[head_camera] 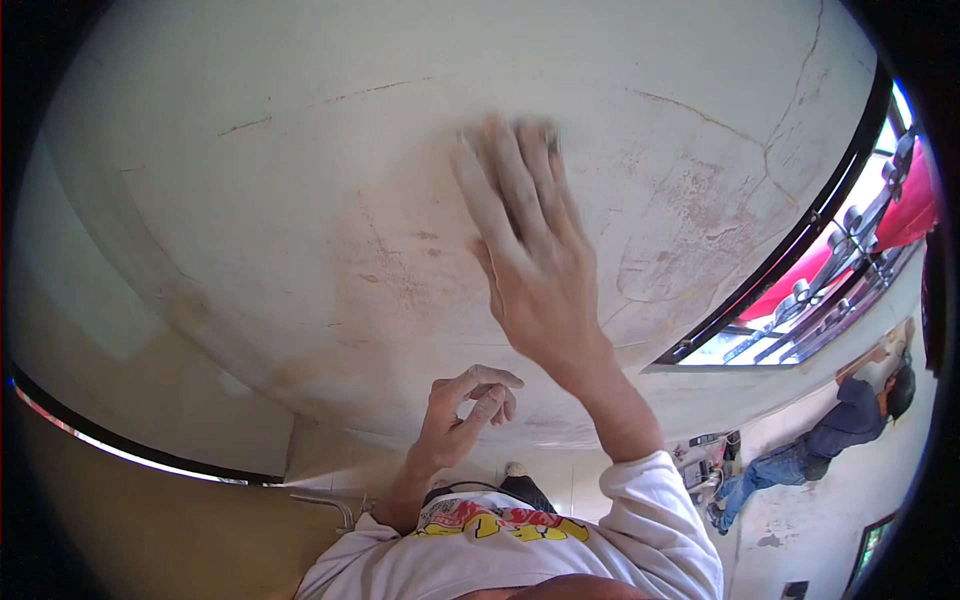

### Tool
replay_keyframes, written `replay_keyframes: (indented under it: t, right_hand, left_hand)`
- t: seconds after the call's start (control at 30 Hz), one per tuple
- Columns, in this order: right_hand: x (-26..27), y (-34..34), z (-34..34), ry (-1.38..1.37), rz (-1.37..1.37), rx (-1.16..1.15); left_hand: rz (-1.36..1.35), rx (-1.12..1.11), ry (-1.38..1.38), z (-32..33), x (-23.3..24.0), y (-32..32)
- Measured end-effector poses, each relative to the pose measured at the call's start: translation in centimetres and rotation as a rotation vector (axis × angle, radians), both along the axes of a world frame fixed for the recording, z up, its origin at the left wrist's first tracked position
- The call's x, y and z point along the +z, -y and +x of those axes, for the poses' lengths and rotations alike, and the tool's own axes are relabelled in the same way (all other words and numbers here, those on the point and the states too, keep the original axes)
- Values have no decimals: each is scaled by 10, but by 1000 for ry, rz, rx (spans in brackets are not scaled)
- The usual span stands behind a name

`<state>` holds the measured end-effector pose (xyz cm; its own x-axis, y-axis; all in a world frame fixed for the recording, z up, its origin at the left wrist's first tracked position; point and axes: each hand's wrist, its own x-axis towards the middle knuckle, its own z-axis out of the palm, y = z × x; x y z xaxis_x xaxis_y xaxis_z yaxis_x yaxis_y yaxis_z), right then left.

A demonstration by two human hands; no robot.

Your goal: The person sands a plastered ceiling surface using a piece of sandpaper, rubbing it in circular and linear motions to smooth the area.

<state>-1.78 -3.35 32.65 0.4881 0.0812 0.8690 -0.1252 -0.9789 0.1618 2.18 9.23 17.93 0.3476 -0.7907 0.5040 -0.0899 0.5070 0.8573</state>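
Note:
My right hand (pixel 536 255) reaches up against a pale plastered wall (pixel 420 165), palm towards it and fingers stretched out. Its fingers are dusty and blurred. A small dark edge shows at the fingertips; whether it is part of something held under them cannot be told. Lower down, my left hand (pixel 469 412) hovers in front of my body with loosely curled, dusty fingers, the thumb near them, and nothing visible in it. The wall has thin cracks, reddish-brown worn patches and damp-looking darker areas around my right hand.
A window with a dark frame and metal grille (pixel 840 255) is at the right, with red cloth behind it. Beyond it a person in a dark shirt (pixel 847 416) works at another wall, near tools on a surface (pixel 701 469). A dark-edged opening (pixel 150 450) lies lower left.

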Motion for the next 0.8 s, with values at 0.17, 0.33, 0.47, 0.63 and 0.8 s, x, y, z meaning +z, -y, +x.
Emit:
replay_keyframes:
  t: [0.17, 0.33, 0.47, 0.63, 0.8]
  right_hand:
    - [-57, 5, -35, -248, 155, -35]
    - [-57, 5, -31, -237, 129, -48]
    - [-29, 0, -13, -130, 69, -77]
    - [23, 2, 23, 49, -91, 8]
    - [11, 1, 21, 34, -66, 9]
  left_hand:
    - [-21, 9, -3, 0, 3, 1]
    - [0, 9, 19, 2, 3, -3]
    - [-6, 36, 22, 3, 3, -2]
    - [-32, 17, -22, 3, 0, -1]
    - [-4, -25, 2, -2, -1, 2]
